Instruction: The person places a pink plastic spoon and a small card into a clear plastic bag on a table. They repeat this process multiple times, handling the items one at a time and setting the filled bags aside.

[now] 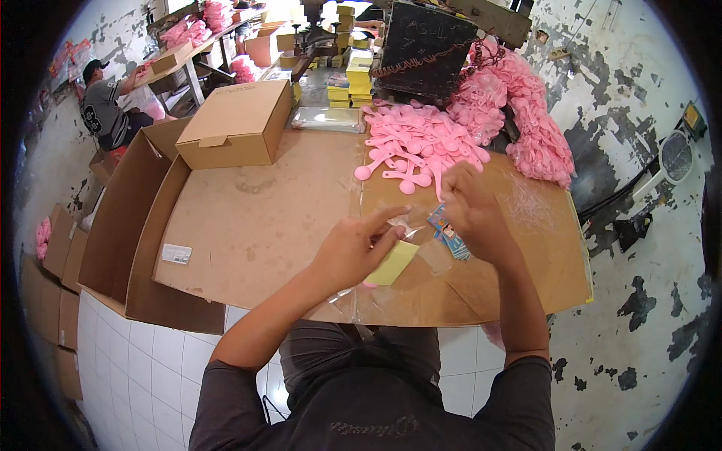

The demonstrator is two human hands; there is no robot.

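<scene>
The left hand point(347, 252) grasps a yellow card point(395, 264), clear plastic point(410, 228) at its fingertips, near the table's point(256, 218) near edge; the right hand point(470, 204) is curled, contents unclear, by blue cards point(454, 243). One piece appears part-done; many pink spoons point(421, 135) lie loose toward the far edge.

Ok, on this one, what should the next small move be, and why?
I'd likely have the right hand take a pink spoon from the near edge of the pile: it hovers right beside that edge, while the left hand is at the clear plastic and yellow card. Whether the right fingers already hold something can't be seen.
</scene>
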